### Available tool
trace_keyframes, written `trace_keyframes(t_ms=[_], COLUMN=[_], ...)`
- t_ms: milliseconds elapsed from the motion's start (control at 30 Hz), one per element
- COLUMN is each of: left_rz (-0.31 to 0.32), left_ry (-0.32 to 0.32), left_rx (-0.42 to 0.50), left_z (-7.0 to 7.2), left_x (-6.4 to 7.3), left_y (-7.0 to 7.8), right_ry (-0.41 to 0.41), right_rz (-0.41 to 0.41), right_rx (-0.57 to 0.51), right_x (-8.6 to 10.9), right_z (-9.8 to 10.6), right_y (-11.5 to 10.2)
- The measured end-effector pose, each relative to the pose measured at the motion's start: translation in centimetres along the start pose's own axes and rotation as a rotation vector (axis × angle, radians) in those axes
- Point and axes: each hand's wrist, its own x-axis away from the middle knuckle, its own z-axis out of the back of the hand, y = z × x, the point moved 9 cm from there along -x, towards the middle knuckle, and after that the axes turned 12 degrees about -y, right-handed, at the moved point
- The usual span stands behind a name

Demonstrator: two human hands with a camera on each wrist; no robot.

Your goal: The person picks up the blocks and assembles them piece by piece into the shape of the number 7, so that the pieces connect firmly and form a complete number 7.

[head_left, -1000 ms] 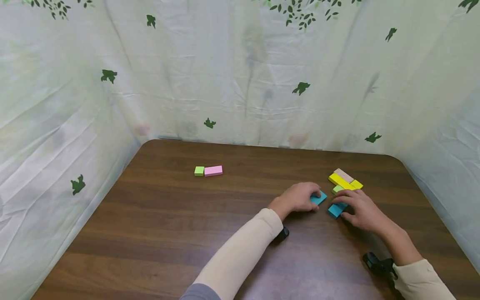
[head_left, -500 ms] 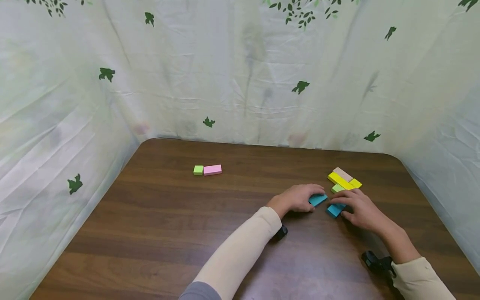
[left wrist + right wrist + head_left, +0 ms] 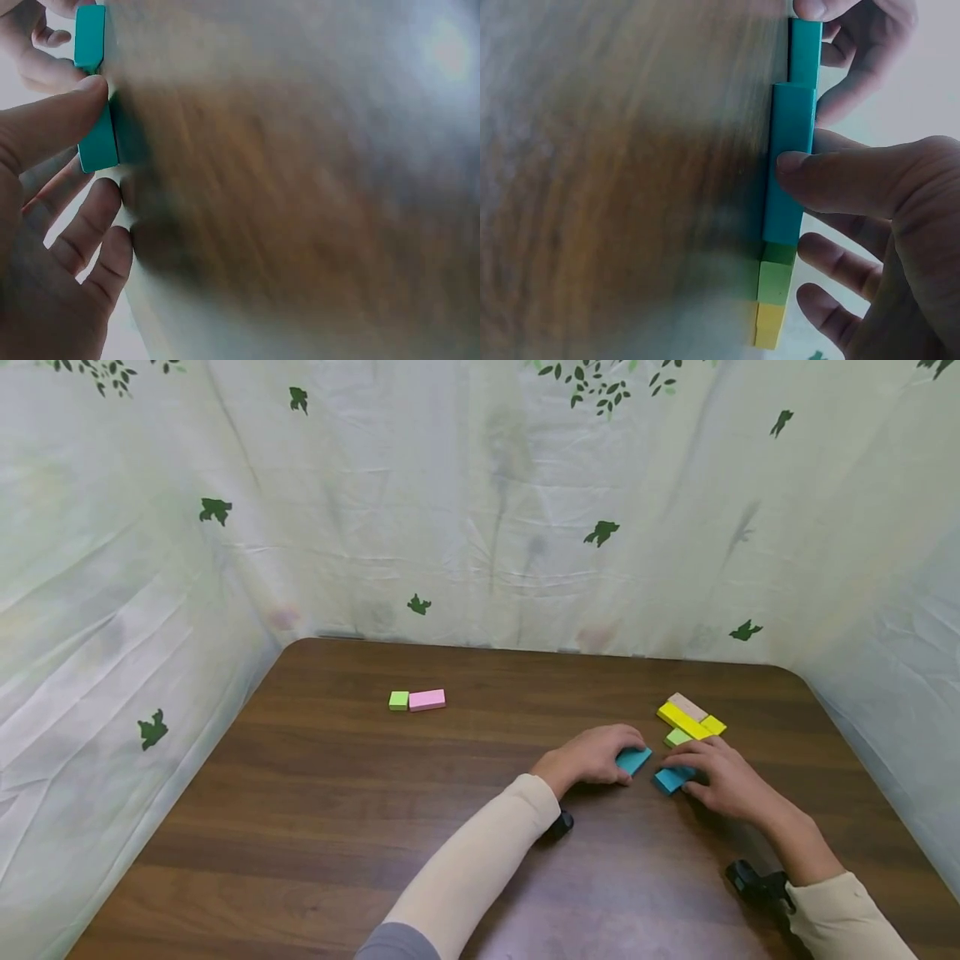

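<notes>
1. Left hand (image 3: 591, 755) pinches the left blue block (image 3: 634, 762) on the table (image 3: 330, 802) — grip just block-wide.
2. Right hand (image 3: 726, 783) likewise pinches the right blue block (image 3: 669, 781), just beside.
3. Probably light, stiff, smooth — best taken by the long sides.

Blue rectangular block (image 3: 634, 761) gripped by left hand (image 3: 594, 755): turned slightly since half a second ago, long edge now slanting more steeply in head view | Same block: marginally lower in head view than one second ago | Left thumb (image 3: 623, 779): shifted slightly lower likewise
</notes>
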Motion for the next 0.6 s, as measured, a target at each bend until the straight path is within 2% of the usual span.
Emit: trace_keyframes(t_ms=[333,600], left_rz=[-0.009,-0.015], left_ry=[0.039,0.063], left_rx=[-0.023,-0.050], left_z=[1.1,1.7], left_x=[1.2,3.0], left_y=[-0.7,-1.3], right_ry=[0.030,-0.044], right_rz=[0.049,0.016], right_rx=[-0.034,-0.100], right_x=[-0.1,-0.5], right_z=[0.9,0.6], right_y=[-0.6,-0.5])
